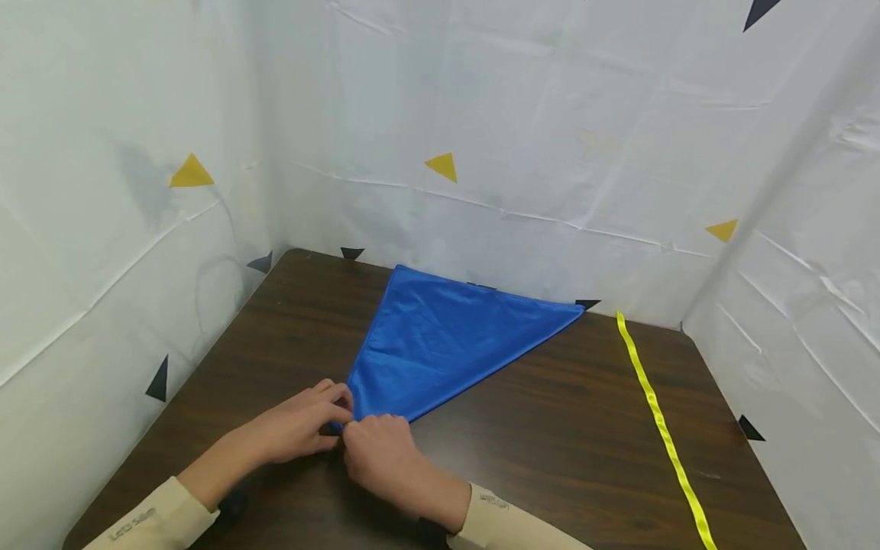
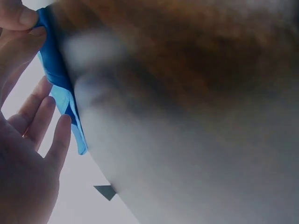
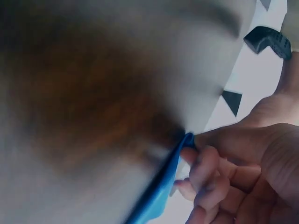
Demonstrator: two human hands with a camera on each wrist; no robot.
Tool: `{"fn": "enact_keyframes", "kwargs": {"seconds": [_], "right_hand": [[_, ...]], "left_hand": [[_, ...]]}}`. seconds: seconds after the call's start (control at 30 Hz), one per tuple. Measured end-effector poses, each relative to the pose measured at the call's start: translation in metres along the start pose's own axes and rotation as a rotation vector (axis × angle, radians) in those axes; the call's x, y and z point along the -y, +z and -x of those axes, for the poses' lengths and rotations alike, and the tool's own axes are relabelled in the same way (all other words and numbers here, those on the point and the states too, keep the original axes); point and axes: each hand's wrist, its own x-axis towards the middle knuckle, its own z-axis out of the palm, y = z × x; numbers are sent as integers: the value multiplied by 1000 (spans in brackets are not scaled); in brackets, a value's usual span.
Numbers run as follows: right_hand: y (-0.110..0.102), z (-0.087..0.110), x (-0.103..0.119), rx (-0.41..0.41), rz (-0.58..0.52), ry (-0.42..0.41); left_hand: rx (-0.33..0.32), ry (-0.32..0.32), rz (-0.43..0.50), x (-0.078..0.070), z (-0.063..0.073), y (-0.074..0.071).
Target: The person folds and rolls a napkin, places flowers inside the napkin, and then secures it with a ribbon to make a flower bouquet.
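Note:
A shiny blue cloth [image 1: 447,328] lies as a large triangle on the dark wooden table, its near corner between my two hands. My left hand [image 1: 305,424] pinches that corner from the left with its fingertips. In the left wrist view, the other fingers [image 2: 58,140] are spread along the hanging blue edge [image 2: 58,70]. Right beside it, my right hand [image 1: 385,458] grips the same corner, fingers curled in. The right wrist view shows the cloth's edge [image 3: 163,186] running out from between the right hand's [image 3: 224,182] thumb and finger.
A long yellow ribbon [image 1: 660,420] lies down the right side of the brown table [image 1: 550,451]. White sheeting [image 1: 522,114] walls in the back and both sides, with yellow triangles [image 1: 192,172] and black triangles [image 1: 158,380] stuck on it. The cloth's far edge reaches the table's back edge.

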Motion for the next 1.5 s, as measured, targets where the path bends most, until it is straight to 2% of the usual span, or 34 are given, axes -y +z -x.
{"fn": "enact_keyframes", "kwargs": {"seconds": [0.13, 0.43, 0.6, 0.73, 0.83, 1.0, 1.17, 1.37, 1.5], "right_hand": [[1, 2, -1, -34, 27, 23], [-3, 2, 13, 8, 120, -19], [-3, 1, 21, 46, 202, -40], [-3, 3, 26, 42, 295, -62], [-2, 4, 28, 36, 310, -65], [-1, 2, 26, 27, 261, -47], [1, -2, 19, 23, 170, -11], [1, -4, 9, 71, 45, 18], [0, -2, 2, 56, -24, 23]], "left_hand": [[-6, 6, 10, 5, -1, 5], [0, 17, 34, 14, -3, 6], [17, 0, 30, 14, -3, 4], [33, -32, 26, 13, -3, 4], [53, -59, 44, 11, -4, 4], [70, -92, 80, 7, -2, 5], [75, -85, 92, 5, -3, 5], [60, -55, 59, 4, -3, 5], [46, -49, 23, 4, -5, 5]]}}
